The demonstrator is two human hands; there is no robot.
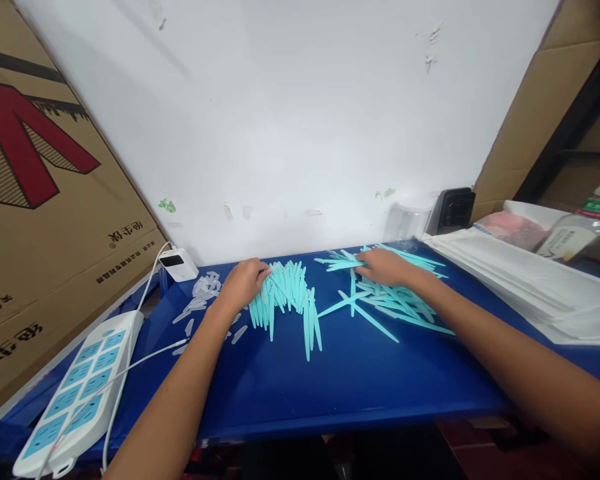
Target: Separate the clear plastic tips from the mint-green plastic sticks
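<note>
Looks like a small makeshift workshop: printed cardboard carton (80, 193) at 10 o'clock, power strip (73, 390) at 8, scuffed white wall (300, 133) at 12, blue counter (360, 380) with loose tapered turquoise strips (287, 283) heaped on it.

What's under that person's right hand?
Turquoise sticks lie around the right hand, some poking out from it toward the left hand. The right hand and right forearm cover what's directly beneath, so I can't see whether more sticks hide there.
</note>
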